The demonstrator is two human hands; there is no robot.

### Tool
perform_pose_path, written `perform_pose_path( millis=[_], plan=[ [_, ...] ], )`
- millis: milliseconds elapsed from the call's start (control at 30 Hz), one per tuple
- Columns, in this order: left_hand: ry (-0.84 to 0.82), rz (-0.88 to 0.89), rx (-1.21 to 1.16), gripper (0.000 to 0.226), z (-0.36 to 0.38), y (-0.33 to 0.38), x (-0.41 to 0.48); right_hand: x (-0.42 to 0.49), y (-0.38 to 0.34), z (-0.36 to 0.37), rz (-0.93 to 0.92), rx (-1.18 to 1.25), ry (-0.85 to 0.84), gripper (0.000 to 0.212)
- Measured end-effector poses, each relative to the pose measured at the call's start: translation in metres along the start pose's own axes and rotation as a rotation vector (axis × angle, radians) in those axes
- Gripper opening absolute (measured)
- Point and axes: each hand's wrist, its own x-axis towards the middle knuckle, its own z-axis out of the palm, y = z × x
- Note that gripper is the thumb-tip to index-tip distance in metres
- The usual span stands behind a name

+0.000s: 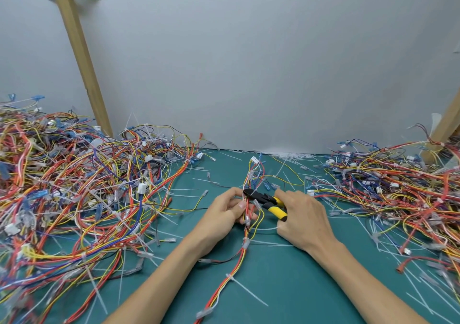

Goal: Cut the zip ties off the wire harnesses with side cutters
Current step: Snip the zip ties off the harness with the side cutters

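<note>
A wire harness (237, 261) of red, yellow and white wires runs from the bottom centre up the green mat to a white connector (254, 159). My left hand (221, 214) pinches the harness between thumb and fingers at mid-length. My right hand (302, 220) grips the yellow-and-black side cutters (267, 200); their black jaws point left and sit against the wires just above my left thumb. A white zip tie (230, 277) with a long tail remains on the harness lower down.
A large tangle of harnesses (74, 194) covers the left of the green mat (286, 286), and another pile (398, 194) fills the right. Loose cut zip ties (423, 291) lie scattered on the mat. A grey wall with two slanted wooden battens (79, 50) stands behind.
</note>
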Motion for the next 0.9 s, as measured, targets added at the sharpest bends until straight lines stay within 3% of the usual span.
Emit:
perform_pose_path(
  millis=[900],
  plan=[
    [0.015, -0.013, 0.050, 0.017, 0.0004, 0.0021, -0.0014, 0.0008, 0.0050, 0.0029, -0.016, 0.016, 0.046, 0.015]
  ],
)
